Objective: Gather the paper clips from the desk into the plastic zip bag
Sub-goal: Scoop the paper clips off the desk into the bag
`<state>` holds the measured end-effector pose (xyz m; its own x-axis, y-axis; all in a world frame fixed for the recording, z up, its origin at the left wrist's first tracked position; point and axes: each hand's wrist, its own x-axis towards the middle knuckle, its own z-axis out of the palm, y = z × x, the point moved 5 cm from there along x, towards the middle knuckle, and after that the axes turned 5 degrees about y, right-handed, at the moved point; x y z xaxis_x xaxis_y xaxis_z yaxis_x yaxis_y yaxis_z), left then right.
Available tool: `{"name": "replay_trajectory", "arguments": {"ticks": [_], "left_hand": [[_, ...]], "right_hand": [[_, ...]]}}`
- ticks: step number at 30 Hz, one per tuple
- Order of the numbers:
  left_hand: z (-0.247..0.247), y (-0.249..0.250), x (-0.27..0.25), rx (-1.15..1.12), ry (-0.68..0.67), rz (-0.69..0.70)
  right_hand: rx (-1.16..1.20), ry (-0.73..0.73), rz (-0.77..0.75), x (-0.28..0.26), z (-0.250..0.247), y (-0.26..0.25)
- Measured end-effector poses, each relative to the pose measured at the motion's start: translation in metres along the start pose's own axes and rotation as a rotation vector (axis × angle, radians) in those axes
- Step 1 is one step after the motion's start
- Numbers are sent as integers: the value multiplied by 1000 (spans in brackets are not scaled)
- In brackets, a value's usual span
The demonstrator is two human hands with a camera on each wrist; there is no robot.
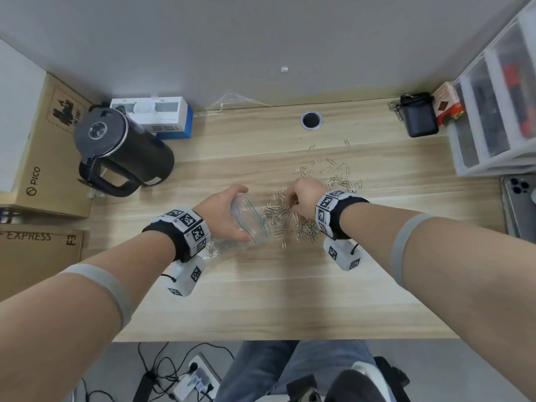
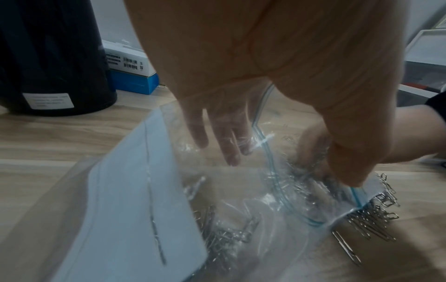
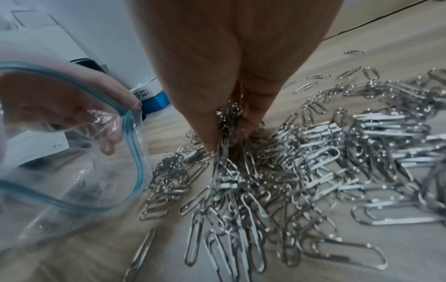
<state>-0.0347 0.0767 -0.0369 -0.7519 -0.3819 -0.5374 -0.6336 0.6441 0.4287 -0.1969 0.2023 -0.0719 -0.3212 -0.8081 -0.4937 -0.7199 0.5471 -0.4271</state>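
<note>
A light wood-grain tabletop (image 1: 261,300) runs up to a plain grey wall, with a round cable hole (image 1: 311,120) near its far edge. Below the near edge, the floor shows a power strip (image 1: 197,381) with tangled cords.

On the far left stands a black electric kettle (image 1: 121,152), with a white and blue box (image 1: 162,117) just behind it and cardboard cartons (image 1: 43,158) to its left. At the far right sit a small black case (image 1: 419,117), a red and brown box (image 1: 448,104) beside it, and clear plastic drawers (image 1: 493,111). A phone (image 1: 519,198) lies at the right edge.

The paper clips (image 1: 304,224) lie in a loose heap right of the table's centre, thinning to scattered clips toward the far side. The plastic zip bag (image 1: 249,219) lies just left of the heap, its blue-lined mouth facing the clips and held open; some clips already lie inside it, as the left wrist view shows.

The left hand (image 1: 226,210) holds the bag's mouth, thumb on the near rim and fingers inside the far side, curled round the plastic. The right hand (image 1: 307,198) is down in the heap, its grip closed to a pinch on a bunch of clips, as the right wrist view shows. The two hands are near each other, with only the heap's left edge between them.
</note>
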Motion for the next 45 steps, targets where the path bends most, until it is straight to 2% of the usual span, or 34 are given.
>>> {"name": "replay_trajectory", "arguments": {"ticks": [7,11,15,19,24,28,31,34,36,42,45], "left_hand": [[5,3,-4,-4,-22,-20],[8,6,-7,-28,-17,-10],[6,10,-9,-74,-13,14],[5,9,-10,-93,-14,41],[9,8,-13,-102,-25,30],[11,6,-16,-109,-18,12],[9,6,-17,-78,-11,17],[9,6,-17,-50,-15,14],[9,6,-17,-42,-20,9],[14,6,-15,-19,-36,16],[16,4,-13,-19,-44,22]], "right_hand": [[205,6,12,-10,-17,-21],[313,-71,-16,-11,-5,-41],[438,-53,-31,-14,9,-63],[459,-48,-12,-12,30,-82],[507,-98,11,-13,36,-78],[652,78,119,-17,7,-47],[462,177,229,-15,-15,-9],[72,150,340,-21,-30,28],[-92,140,412,-30,-36,44],[-261,100,514,-54,-25,70],[-265,90,537,-59,-5,72]]}}
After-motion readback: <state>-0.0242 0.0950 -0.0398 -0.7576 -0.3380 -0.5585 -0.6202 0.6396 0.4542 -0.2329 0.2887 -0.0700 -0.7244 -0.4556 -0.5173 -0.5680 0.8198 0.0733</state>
